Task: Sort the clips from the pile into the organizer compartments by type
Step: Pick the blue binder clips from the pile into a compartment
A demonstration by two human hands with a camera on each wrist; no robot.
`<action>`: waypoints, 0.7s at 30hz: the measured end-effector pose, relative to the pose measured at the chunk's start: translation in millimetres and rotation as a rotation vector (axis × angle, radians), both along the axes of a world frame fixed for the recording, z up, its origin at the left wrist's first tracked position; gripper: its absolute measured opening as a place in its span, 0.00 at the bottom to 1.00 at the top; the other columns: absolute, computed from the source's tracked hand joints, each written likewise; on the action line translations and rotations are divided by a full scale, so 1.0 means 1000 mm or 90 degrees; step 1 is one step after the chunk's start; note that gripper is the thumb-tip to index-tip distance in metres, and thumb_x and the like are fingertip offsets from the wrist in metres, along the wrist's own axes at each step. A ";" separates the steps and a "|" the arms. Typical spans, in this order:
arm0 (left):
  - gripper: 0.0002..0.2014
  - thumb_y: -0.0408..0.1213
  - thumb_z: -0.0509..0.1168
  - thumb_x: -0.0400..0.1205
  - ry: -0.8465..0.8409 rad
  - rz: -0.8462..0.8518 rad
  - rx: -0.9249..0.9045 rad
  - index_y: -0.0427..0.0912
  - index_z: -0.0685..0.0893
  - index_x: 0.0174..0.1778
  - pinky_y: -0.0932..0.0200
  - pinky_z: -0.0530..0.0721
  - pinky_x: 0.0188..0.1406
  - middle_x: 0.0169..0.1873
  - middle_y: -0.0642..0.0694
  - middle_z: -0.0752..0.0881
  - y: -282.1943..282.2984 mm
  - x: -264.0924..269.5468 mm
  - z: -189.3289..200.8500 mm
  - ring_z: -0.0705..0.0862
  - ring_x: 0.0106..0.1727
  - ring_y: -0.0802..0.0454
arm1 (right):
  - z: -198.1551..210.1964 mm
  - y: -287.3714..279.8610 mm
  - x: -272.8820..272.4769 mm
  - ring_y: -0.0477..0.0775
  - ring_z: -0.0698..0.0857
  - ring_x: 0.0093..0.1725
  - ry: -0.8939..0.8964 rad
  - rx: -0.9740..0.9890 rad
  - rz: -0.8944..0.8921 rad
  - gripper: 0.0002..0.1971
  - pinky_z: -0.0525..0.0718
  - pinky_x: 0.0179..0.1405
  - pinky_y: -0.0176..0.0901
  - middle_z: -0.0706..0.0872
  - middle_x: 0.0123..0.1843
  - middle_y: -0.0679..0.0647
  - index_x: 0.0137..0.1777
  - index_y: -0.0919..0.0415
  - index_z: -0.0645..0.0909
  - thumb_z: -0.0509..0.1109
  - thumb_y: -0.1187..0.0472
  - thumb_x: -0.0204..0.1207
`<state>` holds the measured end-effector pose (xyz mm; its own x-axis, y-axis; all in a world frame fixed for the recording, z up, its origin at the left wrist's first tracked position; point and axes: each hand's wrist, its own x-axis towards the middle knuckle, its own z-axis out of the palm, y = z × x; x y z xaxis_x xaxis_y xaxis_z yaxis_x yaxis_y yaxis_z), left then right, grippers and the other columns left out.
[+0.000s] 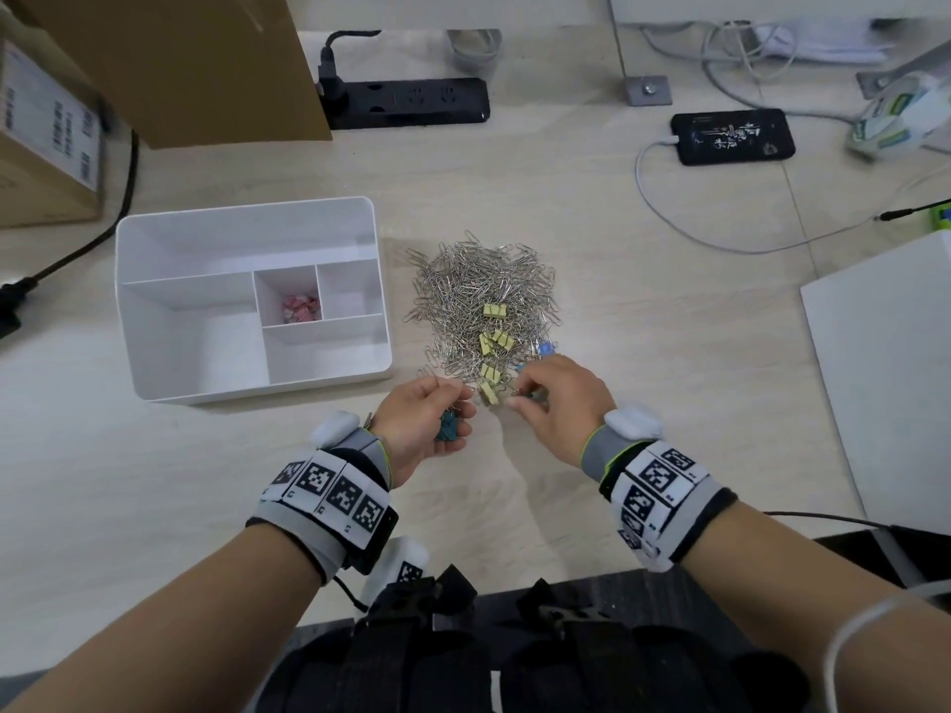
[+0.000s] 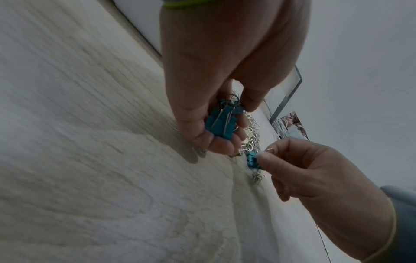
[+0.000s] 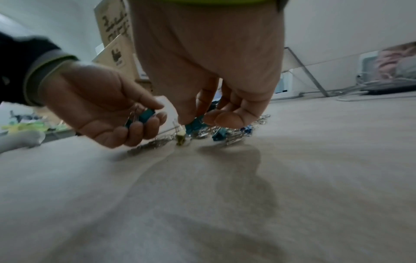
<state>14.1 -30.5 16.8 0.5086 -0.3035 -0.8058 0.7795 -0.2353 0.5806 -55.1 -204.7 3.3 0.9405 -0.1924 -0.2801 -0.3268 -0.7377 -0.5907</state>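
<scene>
Several teal metal binder clips (image 2: pixel 221 122) sit gripped in my left hand (image 1: pixel 424 429) — my right hand (image 1: pixel 558 403) pinches another teal binder clip (image 2: pixel 251 160) at the near edge of the silver paperclip pile (image 1: pixel 478 295), right of the white plastic organizer (image 1: pixel 154 352).

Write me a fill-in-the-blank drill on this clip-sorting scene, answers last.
1. The left hand holds ____-coloured binder clips.
2. The organizer has only ____ clips in it.
3. The right hand pinches a teal clip at the pile's ____ edge.

Answers: teal; pink; near
</scene>
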 end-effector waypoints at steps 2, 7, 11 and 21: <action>0.09 0.35 0.60 0.89 -0.001 -0.001 -0.005 0.39 0.82 0.45 0.57 0.84 0.31 0.37 0.42 0.85 0.000 -0.001 0.000 0.81 0.29 0.50 | 0.009 -0.004 -0.001 0.42 0.79 0.33 -0.007 0.032 -0.036 0.08 0.76 0.34 0.40 0.81 0.37 0.41 0.37 0.49 0.80 0.76 0.51 0.72; 0.14 0.43 0.58 0.90 0.010 -0.003 -0.043 0.40 0.85 0.48 0.55 0.85 0.35 0.40 0.42 0.86 -0.006 -0.004 0.005 0.84 0.35 0.48 | 0.027 0.010 -0.001 0.36 0.77 0.28 -0.039 0.157 -0.039 0.06 0.69 0.29 0.26 0.80 0.26 0.33 0.37 0.53 0.83 0.77 0.57 0.71; 0.20 0.54 0.57 0.87 0.058 -0.009 -0.073 0.41 0.84 0.45 0.58 0.84 0.31 0.34 0.44 0.85 -0.009 -0.003 0.009 0.82 0.33 0.50 | 0.031 0.023 0.000 0.36 0.79 0.32 -0.070 0.200 0.025 0.02 0.74 0.35 0.29 0.83 0.36 0.37 0.43 0.53 0.88 0.77 0.58 0.71; 0.22 0.60 0.58 0.84 0.131 0.044 -0.111 0.43 0.79 0.41 0.62 0.80 0.21 0.32 0.46 0.81 0.003 0.007 0.003 0.80 0.28 0.52 | 0.012 -0.036 0.011 0.45 0.79 0.35 0.009 -0.036 -0.182 0.02 0.80 0.43 0.41 0.85 0.42 0.43 0.45 0.47 0.84 0.71 0.56 0.75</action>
<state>20.6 -27.6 19.9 0.3641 -0.4170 -0.8328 0.8958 -0.0879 0.4357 -43.9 -240.8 15.4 0.8415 -0.4654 -0.2745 -0.5349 -0.6460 -0.5446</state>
